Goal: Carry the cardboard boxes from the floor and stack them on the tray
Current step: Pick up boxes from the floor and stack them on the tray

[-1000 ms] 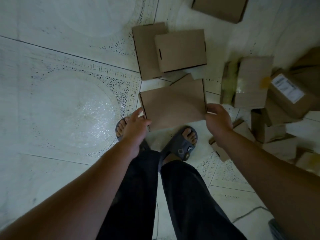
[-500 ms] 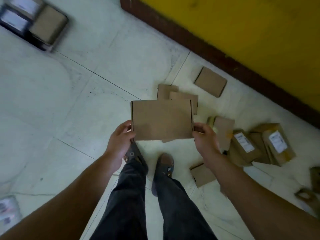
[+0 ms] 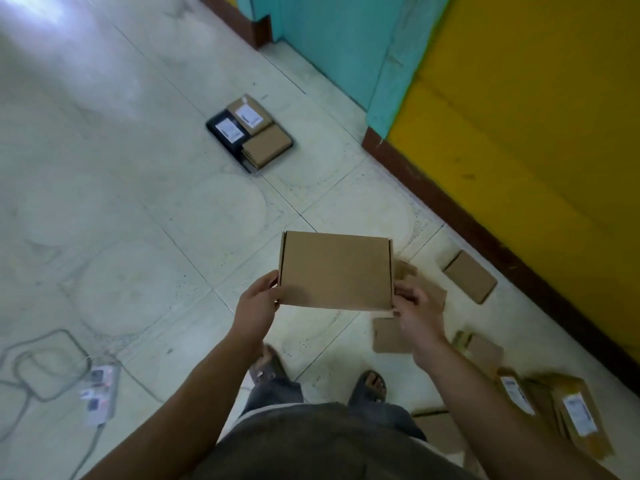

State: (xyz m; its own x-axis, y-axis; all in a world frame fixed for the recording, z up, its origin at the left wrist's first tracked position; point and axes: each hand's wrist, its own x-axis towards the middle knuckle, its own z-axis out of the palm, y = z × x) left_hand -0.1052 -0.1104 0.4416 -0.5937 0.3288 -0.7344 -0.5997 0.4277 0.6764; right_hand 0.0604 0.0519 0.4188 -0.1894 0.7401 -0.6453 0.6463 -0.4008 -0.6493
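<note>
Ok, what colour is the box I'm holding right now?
The cardboard box is plain brown, with no label on the face that shows. The head view shows it clearly.

Pale tiled floor (image 3: 145,209), yellow wall (image 3: 540,126)

Dim, upper-left floor glare, blurred edges

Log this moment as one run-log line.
phase: carry | held: flat brown cardboard box, left hand and right hand gripping its ends | target: black tray ahead, stacked boxes on it
</note>
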